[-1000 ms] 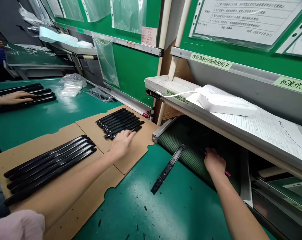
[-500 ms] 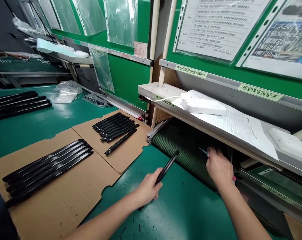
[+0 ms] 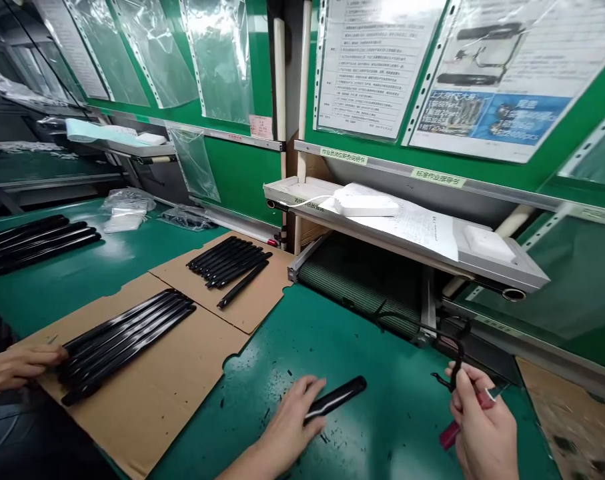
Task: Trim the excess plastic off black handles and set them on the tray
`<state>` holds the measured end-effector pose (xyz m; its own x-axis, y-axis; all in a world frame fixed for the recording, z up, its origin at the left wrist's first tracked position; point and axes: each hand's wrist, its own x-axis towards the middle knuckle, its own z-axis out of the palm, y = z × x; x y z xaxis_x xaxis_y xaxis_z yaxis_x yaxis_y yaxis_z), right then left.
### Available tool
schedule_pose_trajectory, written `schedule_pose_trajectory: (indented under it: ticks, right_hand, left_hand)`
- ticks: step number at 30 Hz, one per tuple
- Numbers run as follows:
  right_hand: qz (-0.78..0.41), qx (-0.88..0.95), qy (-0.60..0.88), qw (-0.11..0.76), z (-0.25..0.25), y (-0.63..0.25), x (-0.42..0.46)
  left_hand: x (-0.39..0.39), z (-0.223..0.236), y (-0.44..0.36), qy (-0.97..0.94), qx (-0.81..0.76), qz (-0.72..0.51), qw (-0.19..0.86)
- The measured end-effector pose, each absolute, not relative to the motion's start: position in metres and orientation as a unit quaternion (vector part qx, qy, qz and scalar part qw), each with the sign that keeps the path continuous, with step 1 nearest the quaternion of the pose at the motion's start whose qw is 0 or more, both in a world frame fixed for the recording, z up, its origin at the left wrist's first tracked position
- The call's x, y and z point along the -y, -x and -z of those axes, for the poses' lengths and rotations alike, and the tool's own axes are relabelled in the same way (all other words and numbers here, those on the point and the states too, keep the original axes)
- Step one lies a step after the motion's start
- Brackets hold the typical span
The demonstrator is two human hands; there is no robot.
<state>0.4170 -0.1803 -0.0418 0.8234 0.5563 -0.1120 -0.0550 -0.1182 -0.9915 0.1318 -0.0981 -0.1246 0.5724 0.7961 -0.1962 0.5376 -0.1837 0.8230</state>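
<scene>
My left hand (image 3: pixel 289 427) is closed around one end of a long black plastic strip (image 3: pixel 338 396), which lies low over the green mat (image 3: pixel 382 407). My right hand (image 3: pixel 482 420) is closed on a red-handled tool (image 3: pixel 452 433) and pinches a thin black curved piece (image 3: pixel 452 373) at its fingertips. Behind them runs a ribbed dark green conveyor belt (image 3: pixel 362 287) under a grey shelf (image 3: pixel 482 267).
Brown cardboard (image 3: pixel 182 373) carries two groups of black strips, a near one (image 3: pixel 127 333) and a far one (image 3: pixel 229 260). Another person's hand (image 3: pixel 17 367) touches the near group at the left edge. More strips (image 3: pixel 37 240) and plastic bags (image 3: pixel 127 207) lie farther left.
My left hand went from the far group of strips to the single strip by the belt and pulled it toward me. My right hand drew back from under the shelf with the tool and the black piece.
</scene>
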Motion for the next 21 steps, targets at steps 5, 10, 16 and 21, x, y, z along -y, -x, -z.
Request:
schedule_pose_trajectory:
  ticks: [5, 10, 16, 21]
  right_hand:
    - [-0.388, 0.134, 0.611, 0.677, 0.045, -0.41, 0.245]
    - [-0.428, 0.135, 0.578, 0.681, 0.046, -0.39, 0.284]
    - [-0.328, 0.18, 0.614, 0.695, 0.032, -0.354, 0.332]
    - [-0.194, 0.138, 0.648, 0.724, 0.019, -0.36, 0.412]
  left_hand:
    - [0.087, 0.06, -0.142, -0.604, -0.381, -0.334, 0.615]
    - [0.092, 0.013, -0.155, -0.574, -0.346, -0.365, 0.646]
    - [0.124, 0.017, -0.178, -0.643, -0.392, -0.383, 0.534]
    - [0.151, 0.013, -0.206, -0.518, -0.371, -0.255, 0.728]
